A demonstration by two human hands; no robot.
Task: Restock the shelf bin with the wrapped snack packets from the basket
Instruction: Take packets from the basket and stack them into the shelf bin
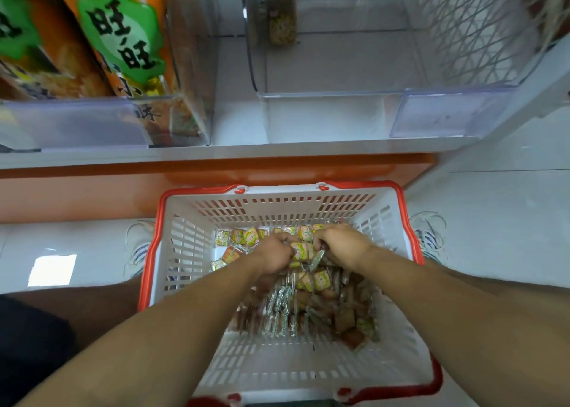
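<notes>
Two bare hands work inside a white slotted plastic shopping basket with a red rim and handles (185,252), which sits on the floor below the shelf.

Item — left hand (273,254): knuckles up, fingers curled into the heap of small wrapped snack packets, yellow-green and orange foil (308,280); it appears to grip a cluster.
Item — right hand (342,246): likewise curled over packets, just beside the left, the two nearly touching over one packet (299,250) between them.

Location of stock — packets fill the middle and far floor of the basket, some flat, some standing on edge with silver seams showing; no common long axis can be read.

Destination — the clear plastic shelf bin with a lilac label strip (431,115) lies straight ahead and above the hands, its open top facing up and its long axis running away from the person. It holds almost nothing; only a few packets (282,27) show at its far left wall. The right hand sits slightly nearer to it.

Adjoining — a second clear bin (92,123) to the left holds tall orange snack bags with green labels (123,36).

Judgement: gathering stage; the lift must go up and forward over the front lip of the bin.
</notes>
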